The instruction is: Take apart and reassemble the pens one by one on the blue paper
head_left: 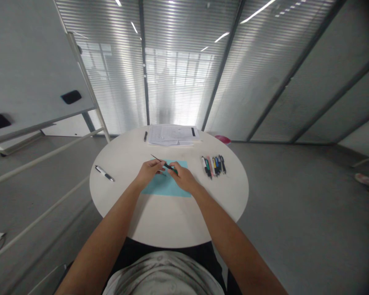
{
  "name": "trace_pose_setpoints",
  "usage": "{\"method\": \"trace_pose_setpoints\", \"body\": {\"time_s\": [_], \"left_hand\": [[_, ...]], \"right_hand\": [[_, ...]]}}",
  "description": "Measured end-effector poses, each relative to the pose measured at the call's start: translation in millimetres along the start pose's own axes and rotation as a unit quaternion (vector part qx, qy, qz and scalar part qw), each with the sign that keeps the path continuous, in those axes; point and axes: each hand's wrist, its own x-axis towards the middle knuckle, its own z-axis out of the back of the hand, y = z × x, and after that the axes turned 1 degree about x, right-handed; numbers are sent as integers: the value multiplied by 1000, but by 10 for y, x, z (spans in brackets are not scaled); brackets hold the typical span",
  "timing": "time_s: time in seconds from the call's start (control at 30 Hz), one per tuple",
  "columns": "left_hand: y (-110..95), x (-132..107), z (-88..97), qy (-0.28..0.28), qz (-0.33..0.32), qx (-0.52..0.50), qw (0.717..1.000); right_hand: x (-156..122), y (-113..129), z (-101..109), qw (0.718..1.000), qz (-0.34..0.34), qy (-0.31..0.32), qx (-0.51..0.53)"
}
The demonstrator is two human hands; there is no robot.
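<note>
My left hand [149,172] and my right hand [183,178] meet above a light blue sheet of paper [167,186] on a round white table [160,221]. Both hands grip a slim black and green pen [167,166], its thin tip pointing to the far left. My fingers hide part of the barrel. To the right of my right hand lies a row of several colored pens [213,166]. Left of my left hand lies a white and black pen [104,173].
A stack of printed papers [172,135] and a black pen [145,136] lie at the table's far edge. Beyond the table is a pink object [223,139]. A whiteboard [33,61] stands at the left, and a glass wall with blinds [178,73] stands behind.
</note>
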Motion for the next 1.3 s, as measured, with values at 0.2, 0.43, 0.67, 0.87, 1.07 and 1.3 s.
{"method": "trace_pose_setpoints", "body": {"time_s": [0.2, 0.43, 0.67, 0.87, 1.07, 1.3], "left_hand": [[4, -20, -4, 21, 3, 12, 1000], [31, 51, 155, -78, -44, 15, 996], [79, 63, 268, -104, -132, 282, 945], [138, 70, 252, -61, -155, 356, 919], [169, 20, 197, -36, -170, 414, 894], [206, 29, 190, -6, -134, 404, 905]], "right_hand": [[27, -5, -32, 993, -1, -39, 111], [97, -97, -108, 962, -40, -113, 246], [99, -126, -66, 975, -49, -129, 172], [83, -148, -15, 991, -48, -114, 57], [79, -162, -18, 994, -51, -94, 8], [82, -220, -39, 992, -62, -70, -89]]}}
